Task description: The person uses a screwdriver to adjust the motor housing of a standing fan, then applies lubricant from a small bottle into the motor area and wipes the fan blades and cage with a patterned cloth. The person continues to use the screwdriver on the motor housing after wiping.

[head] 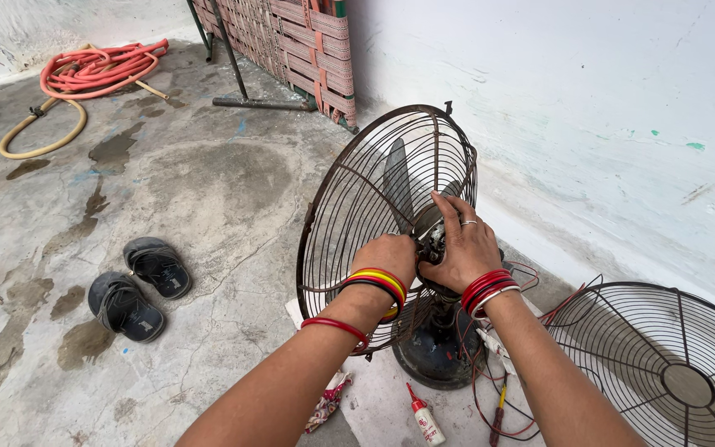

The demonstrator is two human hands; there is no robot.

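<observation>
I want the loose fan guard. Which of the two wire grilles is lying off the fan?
The wire grille at lower right, flat on the floor. The other grille stands upright on the fan, by both hands.

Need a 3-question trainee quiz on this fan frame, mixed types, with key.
1. True or false: the left hand and right hand are both at the motor housing behind the dark rusty wire fan guard.
2. Where does the detached round wire grille lie? A) beside the pair of black sandals B) at lower right, by the white wall
3. Fill in: the small white bottle has a ___ cap.

Key: 1 true; 2 B; 3 red.
</observation>
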